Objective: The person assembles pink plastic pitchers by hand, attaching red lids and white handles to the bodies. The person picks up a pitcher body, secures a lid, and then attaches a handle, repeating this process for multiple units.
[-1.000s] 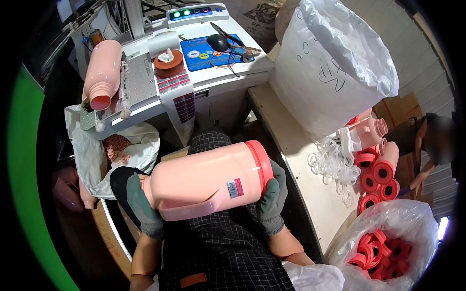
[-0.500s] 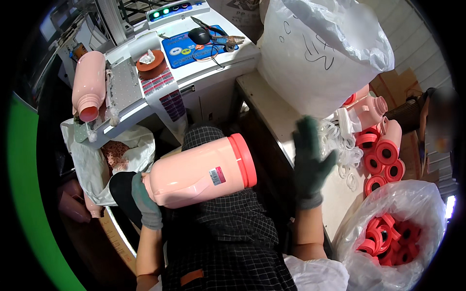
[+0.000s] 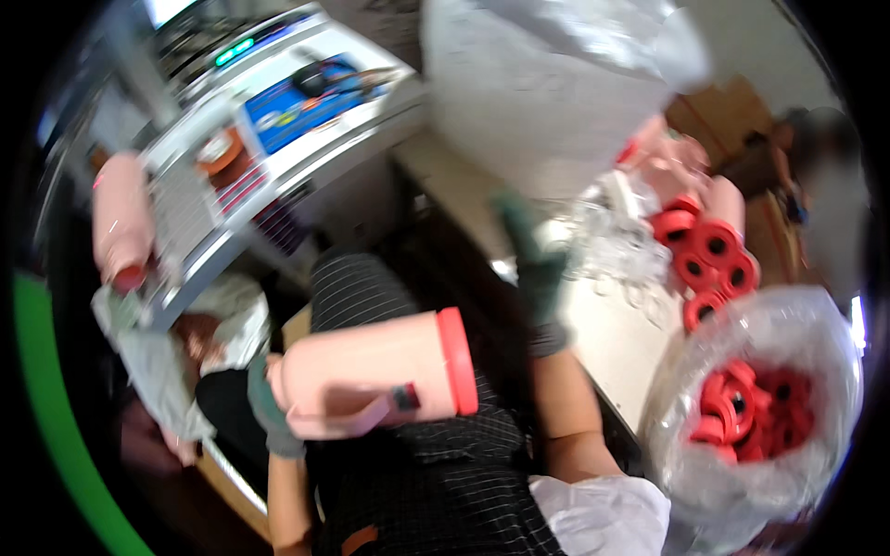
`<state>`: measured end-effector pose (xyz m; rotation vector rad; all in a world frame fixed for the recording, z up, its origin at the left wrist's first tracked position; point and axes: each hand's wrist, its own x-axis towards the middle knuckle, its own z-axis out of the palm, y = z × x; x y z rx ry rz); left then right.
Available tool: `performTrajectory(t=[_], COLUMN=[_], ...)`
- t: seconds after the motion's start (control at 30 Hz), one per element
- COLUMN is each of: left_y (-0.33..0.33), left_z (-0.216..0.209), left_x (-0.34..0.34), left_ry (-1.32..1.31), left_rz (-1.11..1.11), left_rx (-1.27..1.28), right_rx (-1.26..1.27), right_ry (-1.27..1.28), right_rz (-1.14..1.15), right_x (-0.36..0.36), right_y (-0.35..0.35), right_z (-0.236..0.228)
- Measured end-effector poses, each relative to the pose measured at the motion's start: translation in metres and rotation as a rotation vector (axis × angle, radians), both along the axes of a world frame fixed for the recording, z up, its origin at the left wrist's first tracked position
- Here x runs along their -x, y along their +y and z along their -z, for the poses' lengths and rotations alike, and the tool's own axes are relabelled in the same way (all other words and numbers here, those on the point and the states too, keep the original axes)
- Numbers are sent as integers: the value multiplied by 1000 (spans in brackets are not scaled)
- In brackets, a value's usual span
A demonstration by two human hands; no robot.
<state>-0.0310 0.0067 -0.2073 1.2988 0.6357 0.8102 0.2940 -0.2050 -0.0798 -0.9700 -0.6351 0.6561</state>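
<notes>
A pink thermos jug [image 3: 371,366] lies sideways above my lap, its red base ring [image 3: 456,361] facing right. It has a side handle [image 3: 343,422] and a small dark red label. My left hand [image 3: 271,408], in a grey-green glove, is closed round its neck end. My right hand [image 3: 538,287], gloved too, is raised away from the jug with its fingers stretched out, smeared by motion, and holds nothing visible. Clear plastic rings [image 3: 607,236] lie in a heap beside it on the white tabletop [image 3: 603,343].
At the left, another pink jug [image 3: 122,218] rests on the white machine [image 3: 357,130] beside a label roll [image 3: 222,157]. Red caps [image 3: 716,243] stand on the right table. A plastic bag [image 3: 681,389] holds more red parts. A large white sack [image 3: 528,102] stands behind.
The whole view has shifted and blurred. The jug has rolled in my left hand, so its handle shows more clearly below. My right hand stays raised and open, still off the jug.
</notes>
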Motion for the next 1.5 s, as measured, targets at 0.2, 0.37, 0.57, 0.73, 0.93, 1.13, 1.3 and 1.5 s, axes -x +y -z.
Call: performTrajectory(t=[0.2,0.37,0.57,0.73,0.93,1.13,1.3,1.5], left_y=[3,5,-22,12,-55,-27,-37,-16], left_z=[23,-13,-62,-110,-154,-77,-84,-53], left_x=[15,-1,-29,-38,-60,-42,-49,8], left_ry=[202,268,156,-258,79,235,306,434], left_rz=[-30,-109,-227,735,131,92,127,251], left_rx=[-171,-435,-692,-1068,-1189,-1125,-543,-1035], right_rx=[106,321,423,175,-429,-602,75,256], right_ry=[-251,-447,-186,220,378,1,336,-491], right_rz=[21,172,422,290,658,1193,2309,2142], right_x=[-1,29,70,22,-59,-208,-296,-255], right_y=[2,-44,-39,-67,-174,-388,-445,-360], right_z=[64,48,56,70,-5,-81,-98,12])
